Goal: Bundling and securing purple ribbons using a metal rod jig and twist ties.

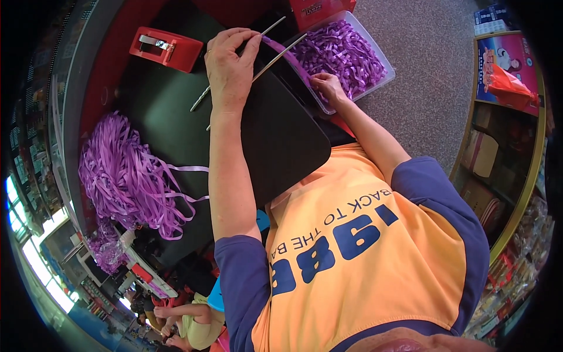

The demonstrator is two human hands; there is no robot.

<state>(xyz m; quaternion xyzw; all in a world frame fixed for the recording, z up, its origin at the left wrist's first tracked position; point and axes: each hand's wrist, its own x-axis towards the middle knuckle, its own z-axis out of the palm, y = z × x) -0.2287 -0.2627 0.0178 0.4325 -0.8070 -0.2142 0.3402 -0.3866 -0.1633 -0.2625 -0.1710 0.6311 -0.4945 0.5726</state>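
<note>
A purple ribbon point(290, 57) runs taut between my hands. My left hand point(231, 66) is closed on its upper end, thumb and fingers pinched together over the black tabletop point(284, 132). My right hand point(328, 89) pinches the other end beside a clear plastic tub point(389, 74). Short purple ribbon pieces point(337, 47) fill this tub. Two thin metal rods point(274, 63) lie slantwise and roughly parallel, passing under my left hand and wrist, which hide part of them. The ribbon crosses the rod closer to my right hand.
A red tape dispenser point(166, 49) sits left of my left hand. Long loose purple ribbons point(126, 173) heap up at the table's left side. Behind the tub stands a red box point(316, 10). A glass-fronted cabinet point(489, 146) is at right. Another person point(196, 322) sits at lower left.
</note>
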